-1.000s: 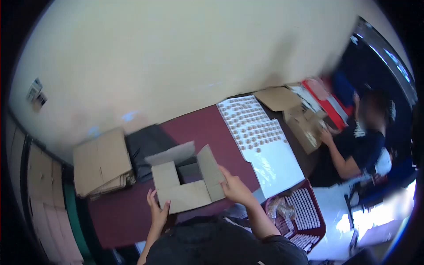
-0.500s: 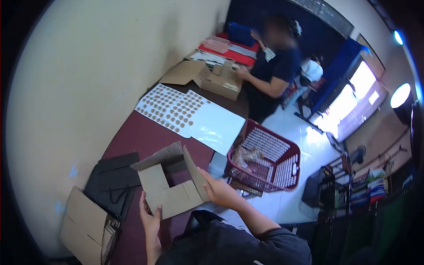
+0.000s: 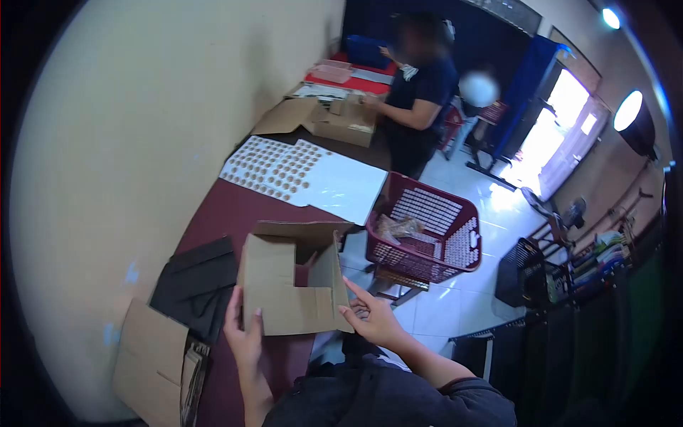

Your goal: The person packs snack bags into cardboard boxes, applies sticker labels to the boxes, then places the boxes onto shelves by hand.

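Note:
A brown cardboard box (image 3: 274, 299) is held between my two hands above the dark red tabletop (image 3: 220, 213). Two of its flaps are folded inward, leaving an opening through which its inside shows. My left hand (image 3: 244, 338) grips the box's left side, thumb on the near face and fingers along the edge. At the right side, my right hand (image 3: 371, 322) pinches the raised side panel near its lower corner. Part of the right hand's fingers is hidden behind the cardboard.
Flattened cardboard (image 3: 153, 356) and black folded sheets (image 3: 196, 285) lie left. Beyond are white sheets with rows of round brown pieces (image 3: 274, 171) and an open carton (image 3: 345, 128), where another person (image 3: 420, 92) stands. A maroon basket (image 3: 427, 263) holds plastic-wrapped items.
The box has turned and swung slightly right, and its left flap now lies folded inward. My right hand has shifted down along the right panel. The whole view has shifted a little.

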`<control>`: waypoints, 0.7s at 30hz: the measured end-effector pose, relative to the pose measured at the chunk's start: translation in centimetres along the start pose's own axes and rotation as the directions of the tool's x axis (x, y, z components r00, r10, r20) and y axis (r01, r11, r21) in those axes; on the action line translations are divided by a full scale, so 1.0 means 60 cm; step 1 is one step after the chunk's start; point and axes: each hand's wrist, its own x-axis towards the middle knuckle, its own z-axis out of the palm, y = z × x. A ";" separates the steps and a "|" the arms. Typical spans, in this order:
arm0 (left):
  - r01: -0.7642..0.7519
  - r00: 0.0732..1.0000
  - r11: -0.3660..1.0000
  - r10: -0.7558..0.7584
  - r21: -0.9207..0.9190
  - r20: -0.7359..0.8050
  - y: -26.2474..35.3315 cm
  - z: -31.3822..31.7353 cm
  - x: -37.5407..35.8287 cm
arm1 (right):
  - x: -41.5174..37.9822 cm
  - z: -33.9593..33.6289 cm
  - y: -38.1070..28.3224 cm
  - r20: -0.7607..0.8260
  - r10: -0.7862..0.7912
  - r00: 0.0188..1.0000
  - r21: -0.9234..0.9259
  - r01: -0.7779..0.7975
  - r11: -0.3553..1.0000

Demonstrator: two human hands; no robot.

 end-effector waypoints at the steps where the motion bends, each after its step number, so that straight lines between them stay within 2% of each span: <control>1: 0.046 0.999 0.998 -0.046 -0.045 0.010 -0.018 -0.008 -0.004 | 0.001 0.006 0.006 0.024 0.037 0.999 -0.008 -0.037 0.999; 3: 0.094 0.995 0.994 -0.096 -0.050 -0.022 -0.030 -0.025 -0.017 | 0.007 0.017 0.008 0.086 -0.018 0.996 0.004 0.018 1.000; 5: 0.051 0.997 0.998 -0.050 0.020 -0.063 -0.069 -0.055 -0.022 | 0.016 0.029 0.014 0.233 0.007 0.973 -0.138 0.026 0.990; 7: 0.135 0.990 0.991 -0.135 0.010 -0.041 -0.098 -0.079 -0.032 | 0.029 0.041 -0.018 0.293 0.012 0.956 -0.155 0.035 0.987; 9: 0.137 0.985 0.990 -0.134 0.020 -0.107 -0.120 -0.088 -0.037 | 0.051 0.055 -0.013 0.549 -0.072 0.833 -0.103 0.153 0.983; 10: 0.138 0.982 0.989 -0.130 0.055 -0.135 -0.122 -0.092 -0.041 | 0.064 0.071 0.016 0.651 -0.179 0.738 -0.032 0.263 0.964; 11: 0.140 0.979 0.986 -0.124 0.093 -0.161 -0.122 -0.096 -0.046 | 0.068 0.080 0.040 0.668 -0.189 0.719 -0.017 0.269 0.963; 13: 0.107 0.969 0.989 -0.080 0.105 -0.234 -0.113 -0.094 -0.053 | 0.084 0.091 0.048 0.817 -0.181 0.548 -0.092 0.434 0.896; 15: 0.130 0.964 0.968 -0.072 0.216 -0.257 -0.098 -0.084 -0.054 | 0.100 0.091 0.051 0.812 -0.231 0.536 -0.059 0.469 0.881; 17: 0.106 0.959 0.962 -0.033 0.250 -0.280 -0.099 -0.070 -0.059 | 0.110 0.076 0.044 0.728 -0.308 0.613 0.013 0.436 0.900; 18: 0.064 0.966 0.926 0.037 0.371 -0.258 -0.089 -0.062 -0.063 | 0.120 0.066 0.036 0.675 -0.264 0.689 -0.031 0.383 0.923; 19: 0.021 0.969 0.873 0.103 0.488 -0.224 -0.076 -0.053 -0.067 | 0.136 0.057 0.040 0.685 -0.260 0.680 -0.026 0.380 0.925; 21: 0.080 0.973 0.822 0.059 0.564 -0.224 -0.057 -0.028 -0.079 | 0.168 0.054 0.062 0.508 -0.236 0.829 -0.085 0.320 0.944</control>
